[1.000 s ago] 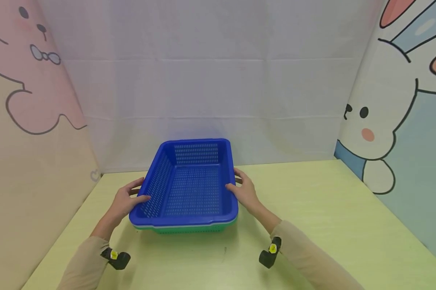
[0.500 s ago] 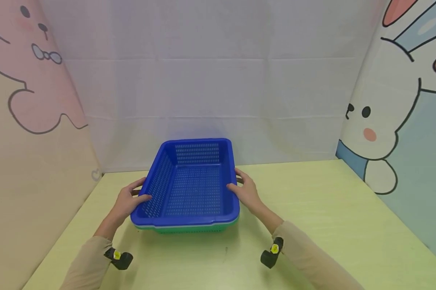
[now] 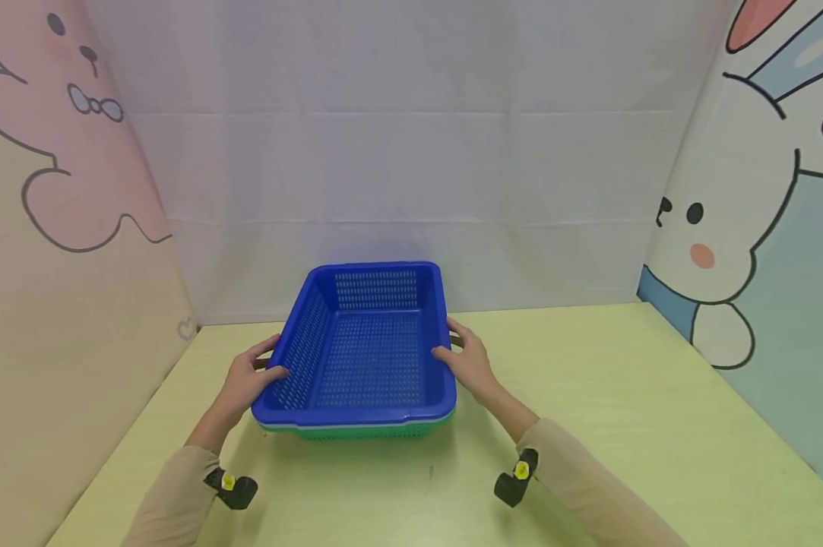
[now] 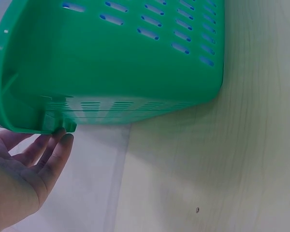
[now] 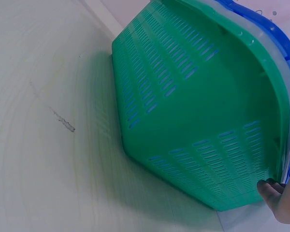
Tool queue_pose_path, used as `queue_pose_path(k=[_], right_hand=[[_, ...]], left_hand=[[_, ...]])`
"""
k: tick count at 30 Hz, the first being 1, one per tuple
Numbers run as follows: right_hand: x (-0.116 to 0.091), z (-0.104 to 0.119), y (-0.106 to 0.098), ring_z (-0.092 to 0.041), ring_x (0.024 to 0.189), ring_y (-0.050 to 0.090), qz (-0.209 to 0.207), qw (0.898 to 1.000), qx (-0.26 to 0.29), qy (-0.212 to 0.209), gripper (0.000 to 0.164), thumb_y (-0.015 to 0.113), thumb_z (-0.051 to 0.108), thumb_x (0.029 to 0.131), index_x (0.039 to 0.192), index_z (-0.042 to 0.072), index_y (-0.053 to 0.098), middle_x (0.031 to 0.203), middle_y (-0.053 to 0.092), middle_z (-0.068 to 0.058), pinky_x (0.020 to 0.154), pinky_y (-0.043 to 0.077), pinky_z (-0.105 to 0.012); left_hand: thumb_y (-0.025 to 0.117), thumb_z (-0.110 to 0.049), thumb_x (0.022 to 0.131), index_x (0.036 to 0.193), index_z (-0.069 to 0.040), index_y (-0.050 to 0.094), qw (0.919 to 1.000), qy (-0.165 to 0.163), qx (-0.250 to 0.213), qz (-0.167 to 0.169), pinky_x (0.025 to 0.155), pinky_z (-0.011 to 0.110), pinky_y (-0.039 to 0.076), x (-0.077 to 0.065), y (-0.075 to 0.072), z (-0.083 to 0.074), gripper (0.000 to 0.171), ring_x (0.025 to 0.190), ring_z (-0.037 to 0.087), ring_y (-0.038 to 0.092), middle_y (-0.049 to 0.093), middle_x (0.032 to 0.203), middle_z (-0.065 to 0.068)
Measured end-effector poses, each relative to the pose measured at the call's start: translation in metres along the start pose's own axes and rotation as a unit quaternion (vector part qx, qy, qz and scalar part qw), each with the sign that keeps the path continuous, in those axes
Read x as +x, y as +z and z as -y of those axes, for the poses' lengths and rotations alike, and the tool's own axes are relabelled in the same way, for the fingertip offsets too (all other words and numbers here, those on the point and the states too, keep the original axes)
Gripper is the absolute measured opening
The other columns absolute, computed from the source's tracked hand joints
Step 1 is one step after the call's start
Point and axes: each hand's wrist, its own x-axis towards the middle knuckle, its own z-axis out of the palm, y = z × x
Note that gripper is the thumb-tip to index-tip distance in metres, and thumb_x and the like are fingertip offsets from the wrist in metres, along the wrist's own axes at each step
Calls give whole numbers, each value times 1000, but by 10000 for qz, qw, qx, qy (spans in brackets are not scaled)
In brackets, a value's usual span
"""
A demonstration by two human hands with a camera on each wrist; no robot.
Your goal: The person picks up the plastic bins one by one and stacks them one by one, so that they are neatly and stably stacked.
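A blue plastic basket (image 3: 370, 357) sits nested on top of a green basket (image 3: 370, 431), and a pale rim shows between the two. Nothing lies inside the blue one. My left hand (image 3: 250, 380) grips the stack's left side, thumb over the blue rim and fingers below. On the opposite side, my right hand (image 3: 471, 365) holds the rim the same way. In the left wrist view, fingertips (image 4: 63, 145) touch beneath the green basket's lip. The right wrist view shows the green basket's slotted walls (image 5: 183, 96) and its base at the tabletop.
The baskets stand on a pale yellow-green wood-grain table (image 3: 589, 395). A white cloth wall (image 3: 411, 167) rises close behind them. Printed cartoon panels flank both sides, with a rabbit (image 3: 712, 228) on the right. A dark scuff (image 5: 63, 121) marks the tabletop.
The head view has shifted slightly, so everything appears a little farther right. Both hands keep the same hold on the stacked baskets.
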Motion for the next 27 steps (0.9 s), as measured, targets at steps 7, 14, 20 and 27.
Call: queue_pose_path(k=[7,14,20,27], right_hand=[[-1,3,1,-40,116,46,-53,9999,-39,98,58,56,-2,80,134,-9,35,132,42,-26,89,45,-46],[5,-8,1,-40,114,47,-31,10000,26,29,59,58,-1,78,133,-9,37,131,43,-26,87,46,-47],[16,-35,-2,-36,114,48,-32,10000,67,51,61,61,4,78,135,-2,39,132,45,-21,85,48,-43],[13,-41,-14,-33,114,50,-146,9999,12,-30,60,61,4,78,135,1,41,131,47,-18,84,49,-43]], left_hand=[[56,-9,86,141,1,28,9999,28,-59,-91,77,41,52,1,1,3,63,106,37,50,37,134,26],[55,-7,84,141,-1,29,9997,0,-210,-129,73,37,54,1,2,4,63,100,35,54,42,128,29],[56,-5,83,140,1,31,9997,-27,-175,-189,72,36,54,-4,7,-2,62,100,33,54,44,126,29],[57,-4,82,140,0,32,9995,-6,-240,-199,74,40,53,-4,17,-11,63,107,38,50,44,127,29]])
